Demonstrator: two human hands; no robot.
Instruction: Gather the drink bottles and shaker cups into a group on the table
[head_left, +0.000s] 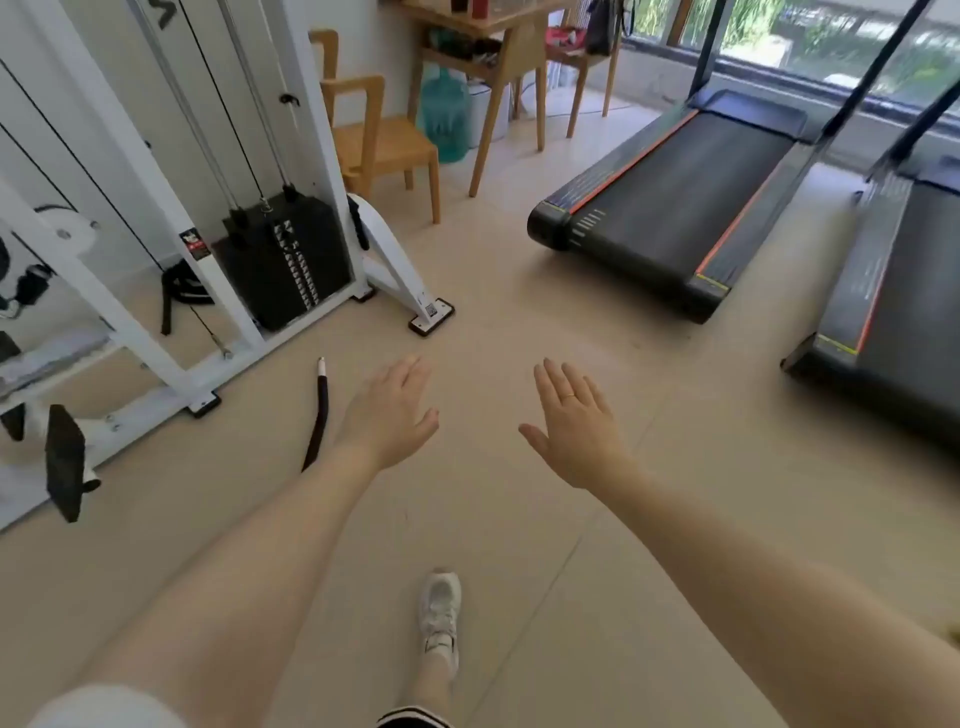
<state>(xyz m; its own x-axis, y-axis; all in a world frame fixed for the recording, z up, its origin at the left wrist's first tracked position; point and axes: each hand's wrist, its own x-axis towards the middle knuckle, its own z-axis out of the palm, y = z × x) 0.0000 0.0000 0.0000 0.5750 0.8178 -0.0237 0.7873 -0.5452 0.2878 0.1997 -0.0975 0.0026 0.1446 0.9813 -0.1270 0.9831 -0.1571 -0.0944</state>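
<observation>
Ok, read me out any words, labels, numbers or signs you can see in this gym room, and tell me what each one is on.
Nothing here can be read.
Red and black sticker on the white weight machine frame: too blurred to read.
Small code label on the machine's foot plate: too small to read.
Markings on the weight stack: pale blurred marks, no numbers legible.
Pale marks on the nearer treadmill's end: just dashes.

**A home gym in daylight**

Pale tiled floor (509, 332). A white cable machine (171, 249) stands on the left, two treadmills (670, 208) on the right. Wooden chairs (379, 140) and a wooden worktop (498, 47) sit by the far wall, beside bright windows (831, 41).
</observation>
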